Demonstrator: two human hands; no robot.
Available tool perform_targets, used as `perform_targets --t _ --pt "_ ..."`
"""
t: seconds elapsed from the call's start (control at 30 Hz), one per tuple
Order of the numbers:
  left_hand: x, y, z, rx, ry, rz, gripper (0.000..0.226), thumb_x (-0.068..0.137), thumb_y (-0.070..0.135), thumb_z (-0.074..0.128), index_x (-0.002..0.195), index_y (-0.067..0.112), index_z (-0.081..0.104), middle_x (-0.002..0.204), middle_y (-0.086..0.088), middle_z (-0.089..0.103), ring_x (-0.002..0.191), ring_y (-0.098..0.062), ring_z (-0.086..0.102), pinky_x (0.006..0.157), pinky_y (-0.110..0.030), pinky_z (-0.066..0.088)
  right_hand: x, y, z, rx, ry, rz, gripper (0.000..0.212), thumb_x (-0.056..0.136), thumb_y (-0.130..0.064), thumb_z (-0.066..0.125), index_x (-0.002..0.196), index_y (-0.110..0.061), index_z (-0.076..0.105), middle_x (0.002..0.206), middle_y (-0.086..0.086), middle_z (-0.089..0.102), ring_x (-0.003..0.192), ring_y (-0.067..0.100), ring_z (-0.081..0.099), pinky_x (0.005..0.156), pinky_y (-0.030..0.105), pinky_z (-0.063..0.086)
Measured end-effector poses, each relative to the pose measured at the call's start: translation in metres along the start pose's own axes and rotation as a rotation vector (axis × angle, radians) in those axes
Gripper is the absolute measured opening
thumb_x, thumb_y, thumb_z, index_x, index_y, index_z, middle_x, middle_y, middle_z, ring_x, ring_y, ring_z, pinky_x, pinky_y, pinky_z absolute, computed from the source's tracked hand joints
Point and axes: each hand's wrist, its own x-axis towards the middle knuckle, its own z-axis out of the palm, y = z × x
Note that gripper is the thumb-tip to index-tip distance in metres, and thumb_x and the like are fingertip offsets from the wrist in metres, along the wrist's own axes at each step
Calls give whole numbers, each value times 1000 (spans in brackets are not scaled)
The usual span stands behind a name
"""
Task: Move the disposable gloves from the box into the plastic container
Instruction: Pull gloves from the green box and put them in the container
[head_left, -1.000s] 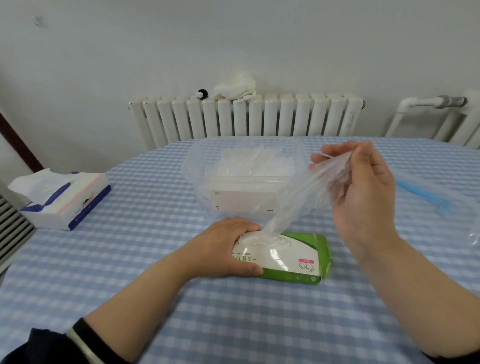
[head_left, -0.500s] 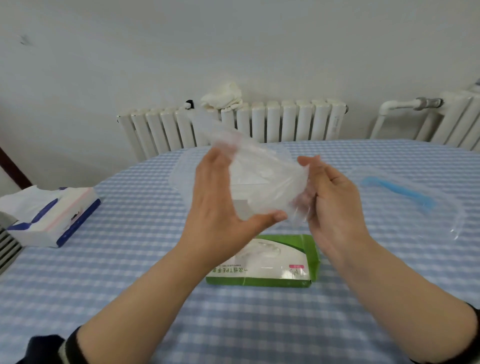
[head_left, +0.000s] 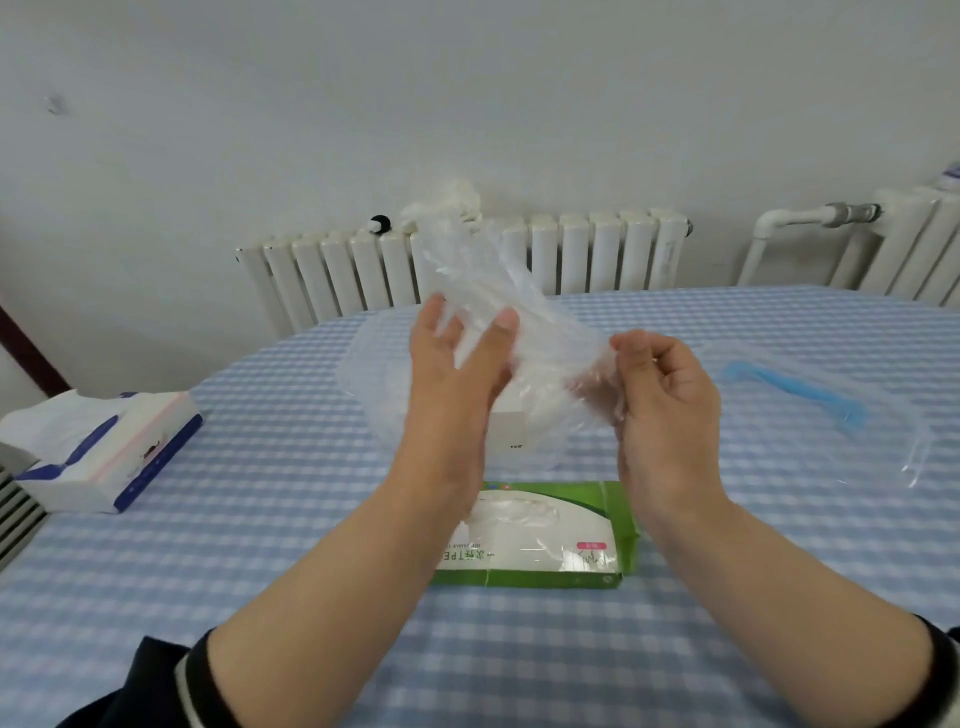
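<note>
The glove (head_left: 498, 312) is a thin clear film, almost weightless, limp and a bit clingy, so it will crumple, drift and stick to skin rather than drop cleanly. It is best taken by an edge or the cuff with a light pinch, then lowered right into the container (head_left: 374, 395) before letting go.

It hangs in the air between both hands. The right hand (head_left: 670, 410) is raised at chest height, palm turned inward, its thumb and curled fingers pinching the glove's near end. The left hand (head_left: 457, 384) stands upright just beside it, fingers straight and slightly spread, thumb up, the film resting against them; I cannot tell whether it truly grips. The free end rises above the left fingertips.

The container sits on the counter (head_left: 260, 519) just beyond the left hand, partly hidden by it. The box (head_left: 540, 540) lies below both wrists, more gloves showing in its opening. The lid (head_left: 810, 400) lies well right of the right hand
</note>
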Motion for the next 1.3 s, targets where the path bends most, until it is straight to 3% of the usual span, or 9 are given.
perform_targets --t 0.1,0.23,0.4,0.5,0.6,0.77,0.9,1.03,1.3 --pt "-21 -20 8 143 -286 -160 65 74 55 75 127 22 58 124 9 67 118 -8 60 104 -32 45 2 2 -4 -23 48 -83 15 100 -27 50 97 -16 60 79 2 64 74 8 69 71 25 55" --pt "-22 -32 17 27 -97 -151 3 88 15 68 89 18 68 91 4 72 96 -13 64 92 -32 51 -2 17 -12 -163 7 -144 23 96 -48 44 109 -40 61 102 6 63 97 16 63 92 43 50" --pt "-8 -17 14 257 -190 136 15 95 0 50 89 8 60 104 2 73 97 -9 67 88 -25 51 -12 18 -5 -93 -181 -4 51 92 -55 45 134 -27 43 109 -2 69 103 16 67 90 40 55" --pt "-11 -6 10 606 -345 330 22 97 8 50 82 24 54 82 19 66 82 1 62 67 -10 46 -7 13 -2 -201 -294 97 73 78 -58 64 138 -26 36 107 -13 70 103 9 67 90 40 55" --pt "-7 2 5 730 -460 415 20 100 25 44 83 32 50 78 18 59 77 1 57 67 -11 44 0 8 -1 -247 -352 135 65 76 -59 64 123 -14 56 107 -2 71 100 13 68 89 43 56" --pt "8 7 -7 768 -631 373 21 98 25 38 90 11 51 83 3 55 84 -18 56 77 -32 47 0 7 -1 -109 -349 296 48 90 -52 55 110 -11 69 107 11 71 99 21 67 78 30 57" --pt "19 12 -8 661 -478 302 18 96 12 36 81 18 46 75 14 51 74 -2 49 74 -19 42 8 5 -1 -20 -151 347 28 98 -30 53 83 -12 68 80 7 71 74 17 68 67 34 60" --pt "49 23 -14 525 -157 76 21 105 14 32 91 17 48 77 -2 73 74 -18 72 86 -42 57 15 6 -6 7 -63 372 20 97 -19 56 84 -13 69 77 4 70 57 13 64 57 28 59" --pt "122 34 -55 1155 -41 40 11 103 16 40 111 11 45 85 -6 70 58 -18 57 64 -30 53 21 14 -14 -100 -73 404 10 96 -16 58 102 -13 66 66 0 69 46 9 55 56 26 55"
